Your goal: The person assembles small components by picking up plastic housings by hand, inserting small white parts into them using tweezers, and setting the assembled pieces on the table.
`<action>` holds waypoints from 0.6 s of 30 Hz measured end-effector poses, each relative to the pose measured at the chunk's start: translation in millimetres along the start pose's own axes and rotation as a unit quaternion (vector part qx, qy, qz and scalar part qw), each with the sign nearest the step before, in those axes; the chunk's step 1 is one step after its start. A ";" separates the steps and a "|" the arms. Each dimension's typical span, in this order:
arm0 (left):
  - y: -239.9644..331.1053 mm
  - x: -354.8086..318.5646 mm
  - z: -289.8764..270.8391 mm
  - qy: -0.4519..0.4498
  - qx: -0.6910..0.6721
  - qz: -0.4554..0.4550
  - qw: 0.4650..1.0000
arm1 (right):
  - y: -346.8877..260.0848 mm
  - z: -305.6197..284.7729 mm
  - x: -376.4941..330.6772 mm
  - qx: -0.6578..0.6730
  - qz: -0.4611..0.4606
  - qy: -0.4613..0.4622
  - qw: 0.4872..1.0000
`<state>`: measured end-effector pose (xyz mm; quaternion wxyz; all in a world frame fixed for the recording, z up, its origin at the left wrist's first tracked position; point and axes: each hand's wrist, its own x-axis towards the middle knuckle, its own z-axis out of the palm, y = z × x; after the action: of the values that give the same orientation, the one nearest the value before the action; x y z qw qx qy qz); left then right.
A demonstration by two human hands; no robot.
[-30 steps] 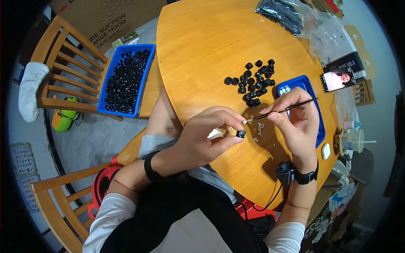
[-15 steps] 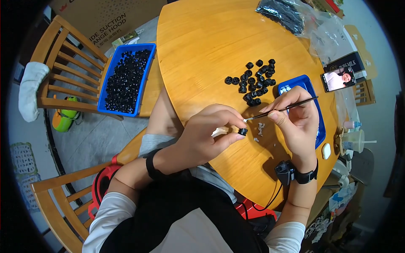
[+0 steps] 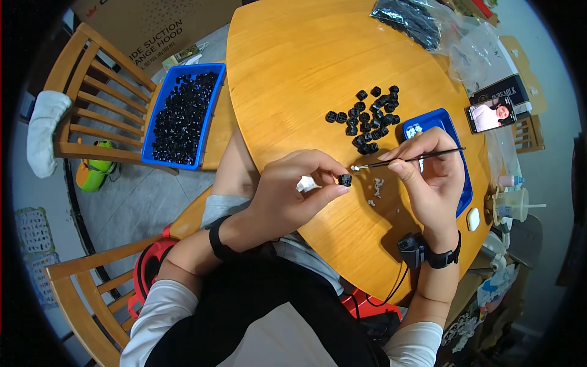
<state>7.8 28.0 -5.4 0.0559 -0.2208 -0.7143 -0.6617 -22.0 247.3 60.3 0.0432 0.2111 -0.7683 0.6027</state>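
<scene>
Between the thumb and forefinger of my left hand [image 3: 287, 189] is a small black cube-like plastic part [image 3: 345, 180]. My right hand [image 3: 431, 177] grips a thin black stick tool [image 3: 434, 155] like a pen. Its slim, silvery front end points left and carries a tiny white piece [image 3: 355, 168] at the tip. That tip hovers just above and right of the black part, with a small gap between them. Several loose white bits [image 3: 378, 187] lie on the wooden table [image 3: 293, 67] below the tool.
Beyond my hands is a loose group of similar black parts [image 3: 365, 125]. A blue tray [image 3: 466, 183] with white pieces sits partly behind my right hand. A phone [image 3: 491, 114] leans at the right. On the left chair, a blue bin [image 3: 200, 144] holds many black parts.
My left hand has shifted slightly left and away from me, and the black part is turned differently. The tool's tip has moved a little farther away from me too.
</scene>
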 end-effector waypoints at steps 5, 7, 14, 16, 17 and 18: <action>1.5 -1.9 0.9 0.008 -0.059 -0.062 0.996 | -4.9 6.2 -2.0 -0.003 -0.021 -0.005 1.000; 0.9 -1.9 0.7 0.009 -0.056 -0.064 0.996 | -5.0 6.4 -2.3 -0.008 -0.027 -0.005 1.000; 0.7 -1.6 0.4 0.011 -0.018 -0.042 0.999 | -4.7 5.0 -1.7 -0.050 -0.041 -0.023 0.998; 0.0 -2.0 0.1 0.011 -0.019 -0.042 0.999 | -5.4 5.7 -2.2 -0.048 -0.040 -0.020 0.998; -0.5 -2.2 0.0 0.010 -0.019 -0.043 0.999 | -5.7 6.0 -2.6 -0.047 -0.039 -0.016 0.998; -0.9 -2.4 -0.1 0.010 -0.020 -0.043 0.999 | -5.8 6.3 -2.8 -0.045 -0.038 -0.013 0.998</action>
<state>9.5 27.3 -7.1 0.0294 -0.1843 -0.7092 -0.6799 -16.1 241.0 62.9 0.0654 0.2461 -0.7866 0.5625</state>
